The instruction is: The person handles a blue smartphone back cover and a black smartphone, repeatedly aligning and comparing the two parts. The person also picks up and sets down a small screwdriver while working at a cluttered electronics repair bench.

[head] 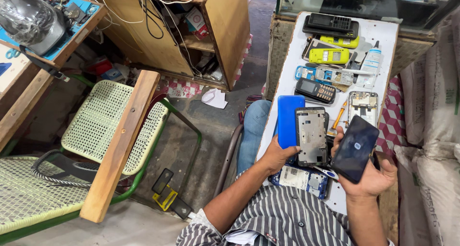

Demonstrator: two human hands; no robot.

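**Phone parts on a narrow white board**

A long white board [383, 32] lies across the person's lap and serves as the work surface; everything below is placed against it. At its near end the left hand [275, 155] is closed around the lower edge of a bare metal phone frame [311, 135], holding it flat just above the board. Beside it, over the board's near right corner, the right hand [371, 176] is curled under a dark phone [355, 148], fingers gripping its edges, screen tilted up.

A blue cover [290, 119] lies on the board's left edge, touching the frame. A black keypad phone [315, 90] sits mid-board, 2 yellow housings [329, 55] beyond it, and a white bottle [370, 64] near the right edge.

Left of the board, open concrete floor [177, 145] runs to a green mesh chair [103, 126] with a wooden plank [120, 145] leaning on it. Right of the board, white sacks [438, 107] crowd close. Beyond its far end stands a wooden cabinet [225, 30].
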